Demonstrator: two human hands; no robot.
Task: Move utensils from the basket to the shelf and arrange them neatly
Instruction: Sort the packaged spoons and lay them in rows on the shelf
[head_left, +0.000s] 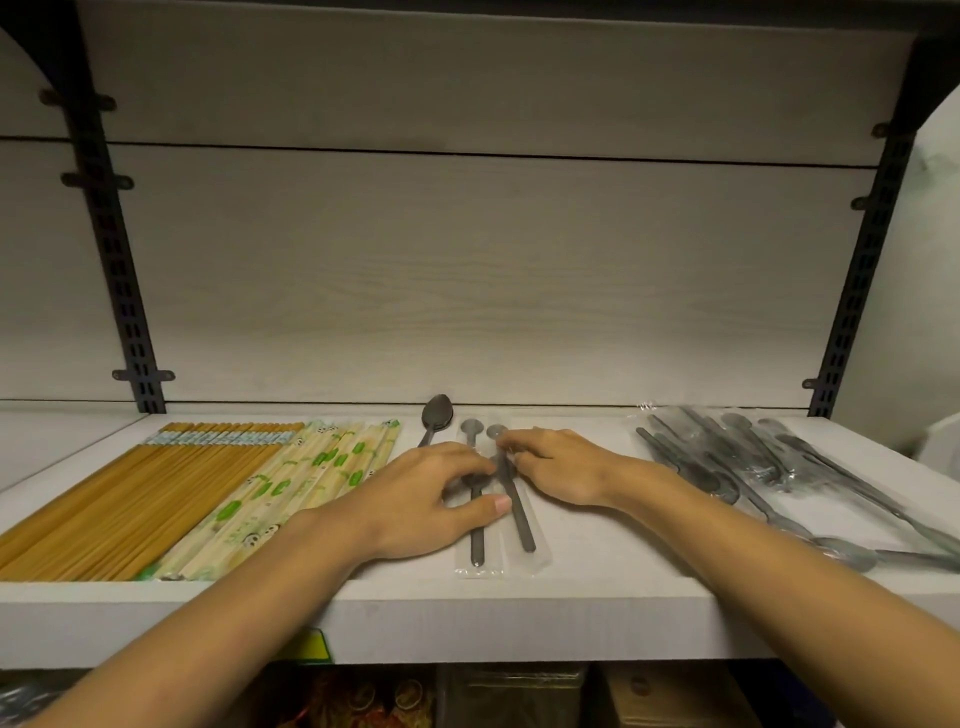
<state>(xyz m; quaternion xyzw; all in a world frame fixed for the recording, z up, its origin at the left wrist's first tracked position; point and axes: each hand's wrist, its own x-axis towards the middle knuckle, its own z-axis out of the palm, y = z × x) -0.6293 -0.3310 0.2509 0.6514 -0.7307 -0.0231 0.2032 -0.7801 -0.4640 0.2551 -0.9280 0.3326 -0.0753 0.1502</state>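
While both hands rest on the shelf, the arranging step is in hand. The left hand pinches one wrapped spoon between curled fingers and thumb; the right hand holds the second wrapped spoon near its bowl. Both lie mid-shelf, beside the bare spoon. Next, I judge, they need to be made parallel. No basket is visible.
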